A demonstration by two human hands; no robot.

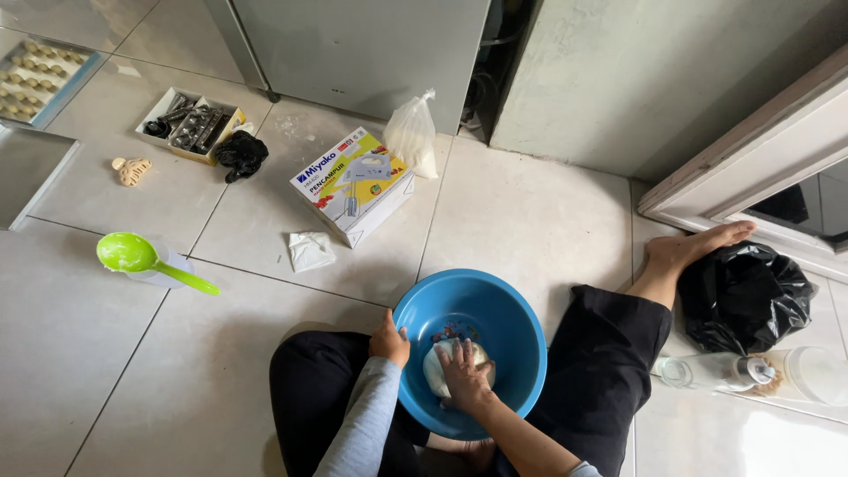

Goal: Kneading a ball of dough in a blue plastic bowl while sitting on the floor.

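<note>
A blue plastic bowl (495, 309) sits on the tiled floor between my crossed legs. Inside it lies a pale lump of dough (436, 369). My right hand (464, 375) presses down on top of the dough, fingers spread over it. My left hand (389, 340) grips the bowl's left rim and steadies it. Small dark specks lie on the bowl's bottom above the dough.
A hand-mixer box (352, 184) and a clear bag of white powder (412, 134) stand ahead. To the left are a green ladle over a cup (132, 254), a crumpled wrapper (310, 250), a tool tray (190, 125) and a mould tray (35, 78). A black bag (744, 296) and bottles (720, 371) lie right.
</note>
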